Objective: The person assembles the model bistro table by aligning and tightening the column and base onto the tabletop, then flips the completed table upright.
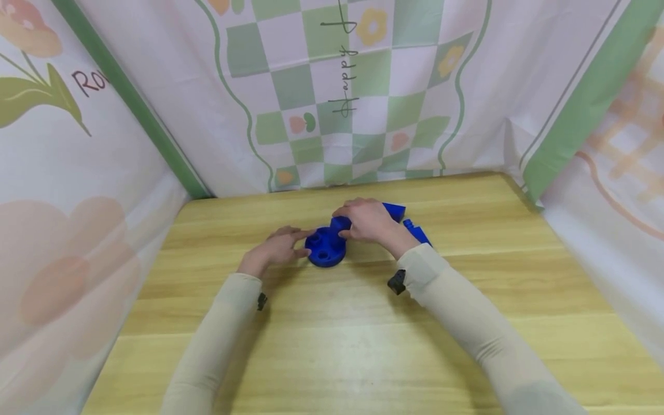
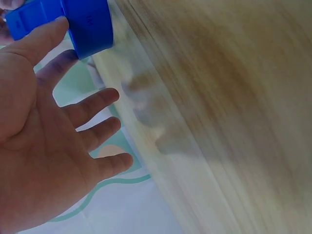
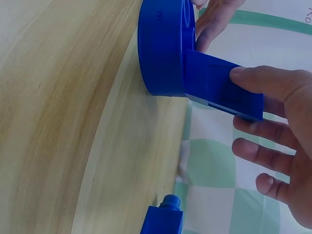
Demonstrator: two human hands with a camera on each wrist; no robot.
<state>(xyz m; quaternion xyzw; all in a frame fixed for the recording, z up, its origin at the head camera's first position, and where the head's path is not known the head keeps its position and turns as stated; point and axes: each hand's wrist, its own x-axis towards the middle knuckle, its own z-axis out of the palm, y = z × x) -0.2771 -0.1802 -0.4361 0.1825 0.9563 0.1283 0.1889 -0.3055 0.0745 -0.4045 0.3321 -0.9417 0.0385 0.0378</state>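
Note:
A round blue base (image 1: 334, 258) with holes in its top lies on the wooden table. My right hand (image 1: 368, 221) pinches a rectangular blue block (image 3: 219, 85) between thumb and fingers. The block stands upright against the base's top; whether its lower end sits in a hole is hidden. My left hand (image 1: 277, 248) touches the left side of the base with thumb and index finger, and its other fingers (image 2: 100, 134) are spread and fairly straight. Small raised marks show on the side of the base in both wrist views.
Behind and right of my right hand lie another blue block (image 1: 395, 212) and a blue block with a ridged knob (image 1: 417, 232). The table (image 1: 337, 346) meets patterned cloth (image 1: 353, 86) at its back and sides.

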